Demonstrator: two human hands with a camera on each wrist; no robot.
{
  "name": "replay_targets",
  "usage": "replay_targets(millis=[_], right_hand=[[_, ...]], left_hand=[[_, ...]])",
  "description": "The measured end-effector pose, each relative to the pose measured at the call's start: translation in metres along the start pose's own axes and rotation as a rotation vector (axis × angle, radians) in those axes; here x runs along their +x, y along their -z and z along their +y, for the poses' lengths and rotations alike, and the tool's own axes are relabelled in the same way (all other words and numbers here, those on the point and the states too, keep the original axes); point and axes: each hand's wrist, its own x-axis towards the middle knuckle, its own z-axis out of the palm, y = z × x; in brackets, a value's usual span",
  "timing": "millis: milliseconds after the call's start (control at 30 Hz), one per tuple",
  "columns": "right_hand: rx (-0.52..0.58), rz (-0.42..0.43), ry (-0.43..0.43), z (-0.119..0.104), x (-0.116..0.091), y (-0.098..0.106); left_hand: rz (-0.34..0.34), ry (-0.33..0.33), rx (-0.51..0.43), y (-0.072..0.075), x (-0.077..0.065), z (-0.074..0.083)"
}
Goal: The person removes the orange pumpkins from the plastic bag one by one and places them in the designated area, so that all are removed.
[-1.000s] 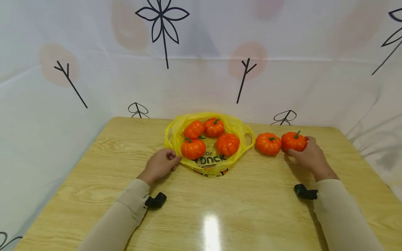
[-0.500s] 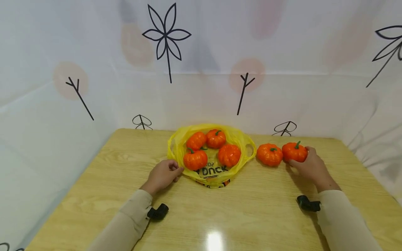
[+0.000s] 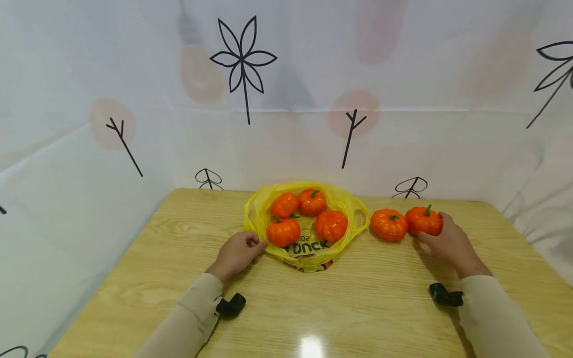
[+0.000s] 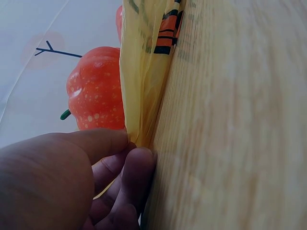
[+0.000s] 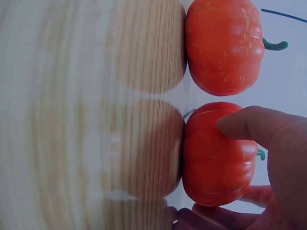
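A yellow plastic bag [image 3: 309,262] lies spread on the table with its mouth facing up, several small orange pumpkins [image 3: 331,225] inside it. My left hand [image 3: 237,254] pinches the bag's near left rim between thumb and fingers, as the left wrist view shows close up. To the right of the bag, two more pumpkins sit side by side on the wood. My right hand [image 3: 452,244] grips the outer pumpkin [image 5: 218,158], thumb on its near side and fingers curled round the far side. The inner pumpkin [image 3: 388,224] stands by the bag's right handle, untouched.
The wooden table [image 3: 349,308] carries everything. A white cloth backdrop [image 3: 295,144] with printed flowers and twigs rises behind its far edge and along both sides. A black wrist camera [image 3: 231,305] is strapped at each sleeve.
The head view has tilted upward, so the whole scene sits lower in it. Both hands keep their places on the bag and the outer pumpkin.
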Motion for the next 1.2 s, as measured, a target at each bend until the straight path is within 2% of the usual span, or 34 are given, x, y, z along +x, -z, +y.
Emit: replay_targets(millis=[567, 700, 800, 900, 1067, 1200], right_hand=[[-0.014, 0.002, 0.011, 0.001, -0.001, 0.000], [-0.011, 0.035, 0.017, -0.003, -0.003, 0.000], [0.011, 0.117, 0.009, -0.009, -0.004, -0.001], [0.053, 0.259, 0.015, -0.020, -0.009, -0.004], [0.162, 0.500, 0.101, -0.047, -0.019, -0.010], [0.218, 0.604, 0.183, -0.066, -0.026, -0.016]], left_hand=[[-0.010, -0.007, 0.006, 0.001, 0.001, 0.001], [-0.010, -0.006, 0.004, 0.000, 0.003, 0.000], [-0.012, -0.001, 0.006, -0.001, 0.003, -0.001], [-0.014, 0.007, 0.007, -0.002, 0.003, -0.003], [-0.012, 0.013, 0.009, -0.001, 0.003, -0.002], [-0.014, 0.008, 0.014, 0.000, 0.004, -0.001]])
